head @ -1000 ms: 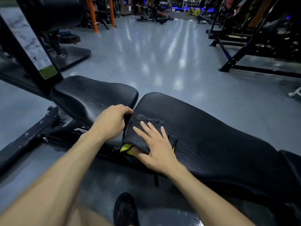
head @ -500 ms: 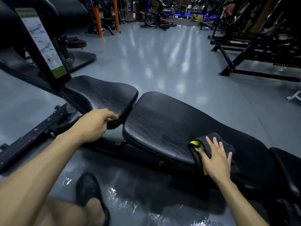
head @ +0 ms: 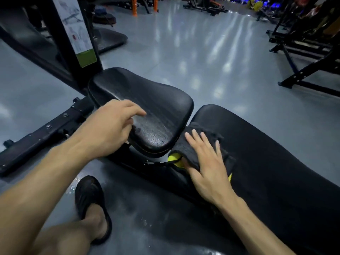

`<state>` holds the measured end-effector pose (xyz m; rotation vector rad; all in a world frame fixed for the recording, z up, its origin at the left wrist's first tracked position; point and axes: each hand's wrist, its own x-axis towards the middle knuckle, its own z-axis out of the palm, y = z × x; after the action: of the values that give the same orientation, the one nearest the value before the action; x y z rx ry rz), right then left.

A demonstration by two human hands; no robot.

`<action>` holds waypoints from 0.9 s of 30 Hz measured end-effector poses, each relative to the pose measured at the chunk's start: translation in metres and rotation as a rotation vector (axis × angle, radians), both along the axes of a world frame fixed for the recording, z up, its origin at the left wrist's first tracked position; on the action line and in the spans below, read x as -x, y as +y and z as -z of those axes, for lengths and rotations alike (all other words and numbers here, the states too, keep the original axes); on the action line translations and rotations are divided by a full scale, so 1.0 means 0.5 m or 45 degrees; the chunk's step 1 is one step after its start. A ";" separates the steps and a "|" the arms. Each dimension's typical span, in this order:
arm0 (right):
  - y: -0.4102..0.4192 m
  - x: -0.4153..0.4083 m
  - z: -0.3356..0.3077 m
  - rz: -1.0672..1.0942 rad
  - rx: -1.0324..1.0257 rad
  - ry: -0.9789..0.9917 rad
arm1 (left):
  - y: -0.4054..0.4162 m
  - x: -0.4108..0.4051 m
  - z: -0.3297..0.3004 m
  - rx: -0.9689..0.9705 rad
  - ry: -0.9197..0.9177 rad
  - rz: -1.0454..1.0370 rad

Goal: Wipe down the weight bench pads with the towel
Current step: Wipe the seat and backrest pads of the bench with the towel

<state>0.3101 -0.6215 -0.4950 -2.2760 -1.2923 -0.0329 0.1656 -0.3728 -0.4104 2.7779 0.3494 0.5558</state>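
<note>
The right hand lies flat on a dark towel with its fingers straight and spread apart. It presses the towel down onto the long back pad of the weight bench, right at the end of that pad that is nearest the seat pad. The towel is dark gray on top, and a bright yellow side peeks out at its near edge, under the thumb and by the wrist. One corner of the towel reaches into the gap between the two pads.

The left hand sits at the near edge of the seat pad. Its fingers are bent loosely and reach over the top of the pad. It is blurry, so I cannot tell if the hand grips the edge or only rests on it. It holds nothing else.

Both pads are black and shiny, with small wet-looking streaks on the seat pad. A black post with a white and green sticker stands behind the seat pad. A foot in a black slipper stands on the gray floor beside the bench. Other black gym machines stand far off on the right.
</note>
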 end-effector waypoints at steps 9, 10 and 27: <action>0.297 -0.265 -0.036 0.248 -0.019 0.170 | 0.136 -0.069 0.000 -0.026 0.023 0.042; 0.326 -0.292 -0.042 0.363 -0.005 0.224 | 0.148 -0.072 0.002 -0.028 0.037 0.052; 0.417 -0.154 -0.071 0.684 0.025 0.197 | 0.398 -0.090 0.018 0.063 -0.064 0.063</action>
<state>0.3872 -0.4130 -0.4594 -2.5204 -0.5810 -0.0313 0.2108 -0.1740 -0.4194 2.7120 0.2788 0.5958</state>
